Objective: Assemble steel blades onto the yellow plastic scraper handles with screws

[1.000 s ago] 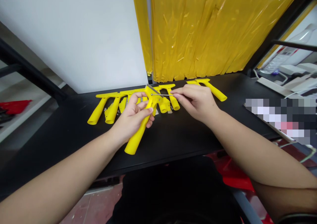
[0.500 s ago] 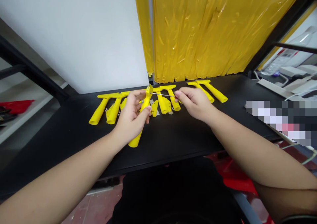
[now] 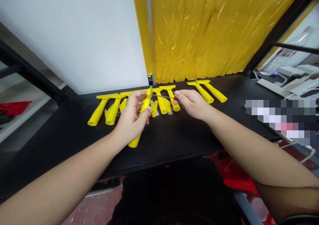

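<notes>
My left hand is closed round a yellow T-shaped plastic handle, holding it tilted above the black tabletop with its head up and its hollow end toward me. In my right hand the fingers pinch a thin screwdriver; a bit of dark red grip shows at the fingertips. The shaft runs level to the left, and its tip meets the side of the handle's head. Whether a screw sits there is too small to tell. Behind my hands lie small yellow plates, partly hidden.
Several similar yellow handles lie in a row along the back of the black table, including a left one and a right pair. A white panel and yellow plastic sheeting stand behind. A clear bottle is at right.
My right hand has shifted slightly and turned on the screwdriver, showing more of its dark red grip. The tip stays at the handle's head. The whole view has moved a little.
</notes>
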`<state>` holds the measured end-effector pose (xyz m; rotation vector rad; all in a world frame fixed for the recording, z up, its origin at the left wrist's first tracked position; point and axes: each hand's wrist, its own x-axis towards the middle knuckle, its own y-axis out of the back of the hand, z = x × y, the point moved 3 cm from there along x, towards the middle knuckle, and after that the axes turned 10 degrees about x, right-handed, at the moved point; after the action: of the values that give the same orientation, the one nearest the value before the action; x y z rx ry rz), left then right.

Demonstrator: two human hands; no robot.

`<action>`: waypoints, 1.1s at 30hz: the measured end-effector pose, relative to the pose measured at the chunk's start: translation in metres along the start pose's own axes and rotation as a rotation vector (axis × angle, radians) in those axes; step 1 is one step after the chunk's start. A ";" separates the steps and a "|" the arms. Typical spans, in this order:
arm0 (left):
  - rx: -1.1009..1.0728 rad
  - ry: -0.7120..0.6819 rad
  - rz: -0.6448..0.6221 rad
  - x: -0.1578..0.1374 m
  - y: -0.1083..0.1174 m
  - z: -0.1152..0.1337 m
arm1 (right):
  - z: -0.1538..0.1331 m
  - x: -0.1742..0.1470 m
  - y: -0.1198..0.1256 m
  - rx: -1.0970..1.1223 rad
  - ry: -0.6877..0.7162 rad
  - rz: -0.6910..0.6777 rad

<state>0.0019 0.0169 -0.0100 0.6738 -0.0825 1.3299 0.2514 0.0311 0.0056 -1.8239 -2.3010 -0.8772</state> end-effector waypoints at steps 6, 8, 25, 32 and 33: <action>0.005 -0.019 0.056 0.002 0.002 0.005 | -0.003 -0.001 -0.003 -0.021 0.082 -0.020; 0.032 -0.030 0.048 0.001 0.003 0.006 | -0.002 0.001 -0.003 -0.041 0.057 -0.031; 0.106 -0.048 0.036 0.000 0.005 0.003 | 0.000 -0.001 -0.005 0.064 0.053 -0.062; 0.219 -0.123 0.083 0.001 0.007 0.008 | 0.002 0.002 -0.004 0.090 0.048 0.031; 0.253 -0.147 0.102 0.000 0.008 0.010 | 0.004 0.003 -0.005 0.159 -0.011 -0.005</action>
<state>-0.0020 0.0125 0.0014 0.9927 -0.0684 1.4002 0.2471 0.0351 0.0011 -1.7624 -2.3095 -0.6647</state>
